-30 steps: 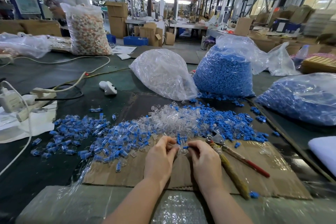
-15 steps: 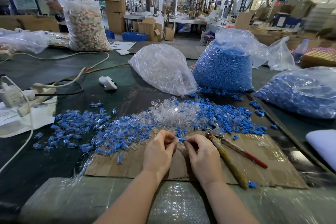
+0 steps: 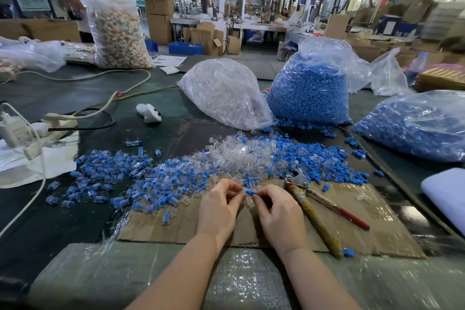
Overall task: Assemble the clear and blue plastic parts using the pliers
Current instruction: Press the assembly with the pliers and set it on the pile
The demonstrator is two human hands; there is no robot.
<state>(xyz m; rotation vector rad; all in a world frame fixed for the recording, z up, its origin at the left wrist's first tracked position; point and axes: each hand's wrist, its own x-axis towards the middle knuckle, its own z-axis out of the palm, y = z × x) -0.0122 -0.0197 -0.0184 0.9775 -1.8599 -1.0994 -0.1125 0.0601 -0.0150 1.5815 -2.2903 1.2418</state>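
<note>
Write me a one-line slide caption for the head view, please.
Both hands, left hand and right hand, pinch a blue part between them while the pliers lie unused on cardboard.

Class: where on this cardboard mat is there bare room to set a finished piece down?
Bare cardboard lies left of the left hand, and also right of the pliers. The mat's far edge is crowded with loose clear and blue parts.

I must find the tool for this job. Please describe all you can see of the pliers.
The pliers lie flat on the cardboard sheet, just right of the right hand; no hand touches them. The metal head, worn grey, points toward the loose blue parts. One handle is wrapped in yellowish tape, the other thinner with a red tip. The handles are spread apart.
</note>
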